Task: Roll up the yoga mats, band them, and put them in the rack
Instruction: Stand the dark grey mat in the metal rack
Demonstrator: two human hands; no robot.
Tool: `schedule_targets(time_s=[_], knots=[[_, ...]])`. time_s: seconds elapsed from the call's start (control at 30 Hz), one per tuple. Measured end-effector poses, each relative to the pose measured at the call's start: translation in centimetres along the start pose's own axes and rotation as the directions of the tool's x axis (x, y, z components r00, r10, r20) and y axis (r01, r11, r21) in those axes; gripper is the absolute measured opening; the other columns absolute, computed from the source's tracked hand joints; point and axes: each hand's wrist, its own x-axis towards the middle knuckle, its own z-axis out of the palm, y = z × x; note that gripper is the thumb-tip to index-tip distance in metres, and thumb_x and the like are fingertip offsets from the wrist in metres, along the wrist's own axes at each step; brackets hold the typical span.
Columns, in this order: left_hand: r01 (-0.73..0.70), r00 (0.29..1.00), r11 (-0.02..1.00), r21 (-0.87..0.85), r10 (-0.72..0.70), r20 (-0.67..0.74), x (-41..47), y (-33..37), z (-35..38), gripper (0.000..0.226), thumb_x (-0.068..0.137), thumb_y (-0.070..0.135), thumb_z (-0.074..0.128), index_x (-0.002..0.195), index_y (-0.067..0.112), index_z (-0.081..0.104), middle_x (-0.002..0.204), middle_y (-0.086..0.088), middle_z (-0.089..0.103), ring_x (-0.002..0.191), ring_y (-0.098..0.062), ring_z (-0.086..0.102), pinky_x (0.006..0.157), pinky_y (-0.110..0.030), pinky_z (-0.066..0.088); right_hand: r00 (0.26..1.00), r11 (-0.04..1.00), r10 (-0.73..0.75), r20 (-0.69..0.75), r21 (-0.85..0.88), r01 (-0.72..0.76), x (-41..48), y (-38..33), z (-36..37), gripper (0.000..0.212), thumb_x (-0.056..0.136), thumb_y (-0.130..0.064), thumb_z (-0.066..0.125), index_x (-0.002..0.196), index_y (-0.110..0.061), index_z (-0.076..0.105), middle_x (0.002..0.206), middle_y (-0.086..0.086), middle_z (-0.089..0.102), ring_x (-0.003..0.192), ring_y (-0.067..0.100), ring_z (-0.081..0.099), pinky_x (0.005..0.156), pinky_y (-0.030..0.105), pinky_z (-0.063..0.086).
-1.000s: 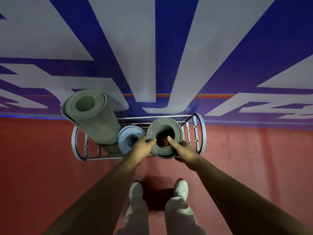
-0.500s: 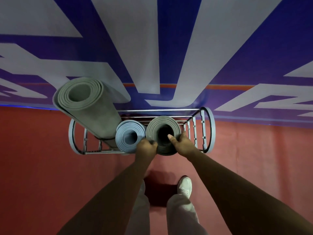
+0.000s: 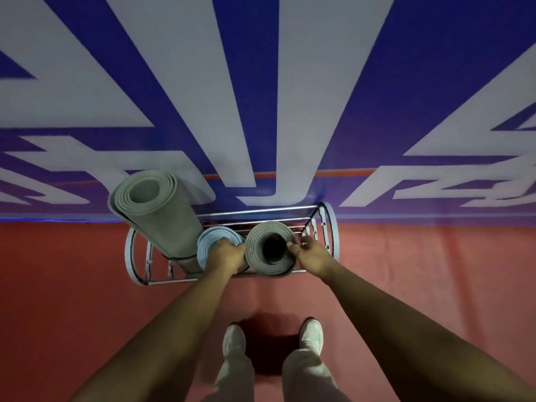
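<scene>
A rolled dark grey mat (image 3: 258,242) stands upright in the metal rack (image 3: 330,227), seen end-on. My left hand (image 3: 226,255) grips its left side and my right hand (image 3: 311,252) holds its right side, thumb on the rim. A rolled light blue mat (image 3: 210,239) stands just left of it, partly hidden by my left hand. A taller grey rolled mat (image 3: 156,210) leans to the left out of the rack's left part, with a dark band near its bottom.
The rack stands on red floor (image 3: 72,300) against a blue wall with large white lettering (image 3: 261,111). My two white shoes (image 3: 233,339) are on the floor just in front of the rack. The rack's right end holds no mat.
The dark grey mat has gone lower into the rack with both hands on it. My feet have shifted and both shoes are visible again.
</scene>
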Motion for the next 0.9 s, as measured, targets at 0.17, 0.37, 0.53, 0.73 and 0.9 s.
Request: schedule_targets(time_s=[0.17,0.37,0.53,0.73,0.9], knots=[[-0.067,0.997,0.987,-0.146,0.071,0.022,-2.7,2.7,-3.7,0.023,0.076,0.027,0.051,0.075,0.006,0.061,0.082,-0.022,0.071,0.065,-0.032,0.066,0.067,-0.04,0.058,0.998,0.998,-0.049,-0.048,-0.048,0.047,-4.3,-3.7,-2.7,0.027,0.1,-0.034,0.056,0.116,-0.013,0.06,0.101,-0.003,0.064,0.102,0.02,0.059,0.076,0.023,0.041],[-0.201,0.977,0.954,-0.22,0.213,0.032,-11.5,7.4,-9.5,0.021,0.095,0.015,0.049,0.074,0.014,0.047,0.081,-0.013,0.062,0.071,-0.026,0.057,0.06,-0.03,0.046,0.984,0.991,-0.128,-0.123,-0.061,0.122,-10.5,-8.4,-5.7,0.051,0.099,-0.039,0.056,0.134,-0.002,0.052,0.133,0.014,0.06,0.117,0.029,0.057,0.092,0.032,0.042],[-0.307,0.948,0.919,-0.248,0.317,0.0,-15.0,8.1,-13.8,0.008,0.093,0.017,0.05,0.089,0.011,0.052,0.086,-0.013,0.067,0.066,-0.022,0.058,0.062,-0.031,0.05,0.964,0.977,-0.198,-0.176,-0.114,0.18,-15.8,-12.5,-6.9,0.062,0.099,-0.044,0.054,0.145,-0.003,0.042,0.144,0.016,0.051,0.13,0.031,0.051,0.105,0.039,0.04],[-0.464,0.884,0.874,-0.142,0.467,-0.012,-17.8,6.5,-19.0,0.015,0.095,0.019,0.051,0.101,0.007,0.059,0.091,-0.01,0.07,0.071,-0.018,0.062,0.065,-0.029,0.054,0.915,0.967,-0.251,-0.315,-0.129,0.221,-21.9,-15.3,-3.9,0.059,0.1,-0.044,0.053,0.145,-0.007,0.042,0.146,0.013,0.05,0.13,0.029,0.051,0.107,0.04,0.043],[-0.592,0.803,0.805,0.013,0.589,0.093,-19.9,2.4,-21.7,0.015,0.095,0.02,0.052,0.099,0.009,0.06,0.091,-0.008,0.072,0.074,-0.018,0.063,0.071,-0.034,0.057,0.861,0.972,-0.234,-0.452,-0.103,0.211,-27.6,-14.8,2.0,0.056,0.101,-0.04,0.054,0.143,-0.004,0.045,0.143,0.014,0.052,0.126,0.031,0.053,0.096,0.032,0.041]])
